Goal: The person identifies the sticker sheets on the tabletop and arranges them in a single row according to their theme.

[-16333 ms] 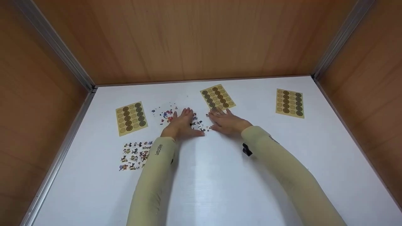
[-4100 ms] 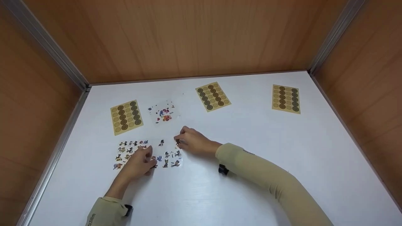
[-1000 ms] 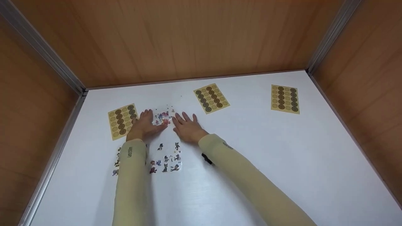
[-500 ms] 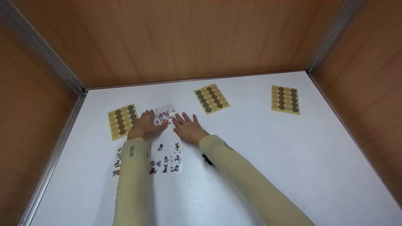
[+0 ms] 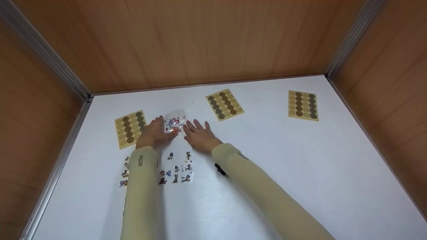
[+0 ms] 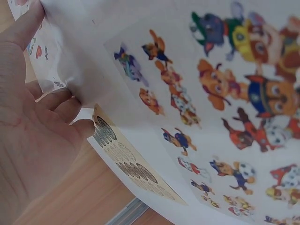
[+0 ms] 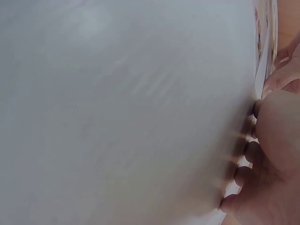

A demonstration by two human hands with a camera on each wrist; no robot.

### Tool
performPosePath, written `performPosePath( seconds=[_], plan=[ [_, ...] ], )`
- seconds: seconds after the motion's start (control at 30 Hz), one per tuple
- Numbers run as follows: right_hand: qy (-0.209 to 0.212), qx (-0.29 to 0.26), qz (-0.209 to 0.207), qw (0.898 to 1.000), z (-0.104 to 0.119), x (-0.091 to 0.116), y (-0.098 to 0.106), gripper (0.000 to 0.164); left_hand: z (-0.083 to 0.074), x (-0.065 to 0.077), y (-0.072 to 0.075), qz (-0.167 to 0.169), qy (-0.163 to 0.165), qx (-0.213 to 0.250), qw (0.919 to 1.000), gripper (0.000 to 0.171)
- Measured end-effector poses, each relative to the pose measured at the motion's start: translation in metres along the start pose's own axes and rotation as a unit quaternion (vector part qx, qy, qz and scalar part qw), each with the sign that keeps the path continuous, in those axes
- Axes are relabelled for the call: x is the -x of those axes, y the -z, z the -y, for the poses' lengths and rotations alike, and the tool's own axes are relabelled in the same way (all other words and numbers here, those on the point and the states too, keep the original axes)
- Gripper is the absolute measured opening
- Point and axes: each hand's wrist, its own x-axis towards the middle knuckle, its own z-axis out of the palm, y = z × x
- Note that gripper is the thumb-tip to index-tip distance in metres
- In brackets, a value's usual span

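In the head view, a small clear sticker sheet with colourful pictures lies between my hands. My left hand touches its left side, fingers pointing away and thumb along the near edge. On its right, my right hand lies palm down with fingers spread, its fingertips at the sheet's edge. In the left wrist view the thumb touches the sheet and the other fingers are slightly bent. Nearer my body, clear sheets of cartoon puppy stickers lie partly hidden under my left forearm. The right wrist view shows mostly white tabletop beside the right fingertips.
A gold sheet of round stickers lies just left of my left hand, partly covered by it. Two more gold sheets stand apart: one at the back middle, one at the back right. Wooden panels wall the white table.
From the table's centre, one puppy sheet has come to the lower left, beside the other. Both hands have since left it for the small clear sheet, which has shifted slightly this last second.
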Motion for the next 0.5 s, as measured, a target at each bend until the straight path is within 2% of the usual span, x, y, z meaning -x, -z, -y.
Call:
performPosePath(
  seconds=[0.23, 0.5],
  plan=[
    [0.008, -0.007, -0.003, 1.000, -0.0007, 0.0007, -0.0009, 0.058, -0.0002, 0.0034, -0.0020, -0.003, 0.006, 0.016, 0.9998, 0.105],
    [0.006, -0.021, -0.004, 1.000, -0.0022, -0.0013, -0.0027, 0.058, 0.0011, 0.0053, -0.0045, -0.025, -0.004, 0.015, 0.9996, 0.112]
  ],
)
